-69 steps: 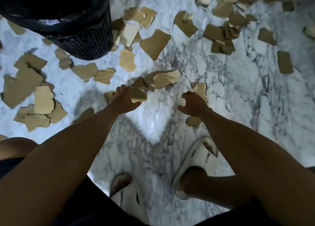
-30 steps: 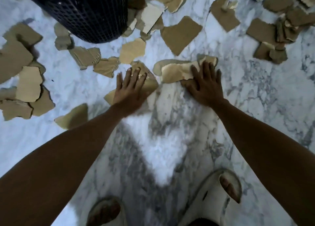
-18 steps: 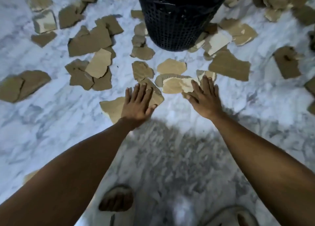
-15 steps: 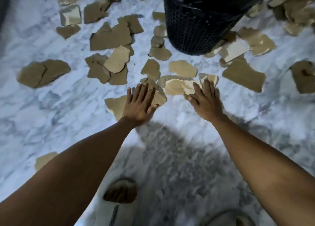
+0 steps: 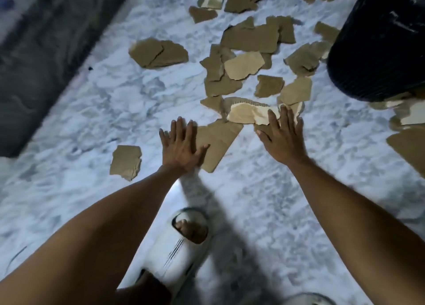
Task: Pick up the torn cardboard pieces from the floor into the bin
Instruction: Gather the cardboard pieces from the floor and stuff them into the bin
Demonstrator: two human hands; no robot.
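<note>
A white slipper (image 5: 177, 247) stands on the marble floor (image 5: 92, 111).

Under my left hand (image 5: 181, 146) I see a flat piece (image 5: 218, 143) of matt brown cardboard with rough torn edges. At my right hand's (image 5: 281, 139) fingertips lies a pale scrap (image 5: 249, 113), its ripped corrugation showing. The floor (image 5: 115, 102) is polished white marble, grey-veined. Beyond the right hand, the bin (image 5: 379, 47) is black mesh plastic.

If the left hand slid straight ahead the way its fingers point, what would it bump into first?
Probably bare marble floor first. The left hand points up the picture, so the first cardboard in line looks like the small brown scrap, though it may pass just left.
</note>
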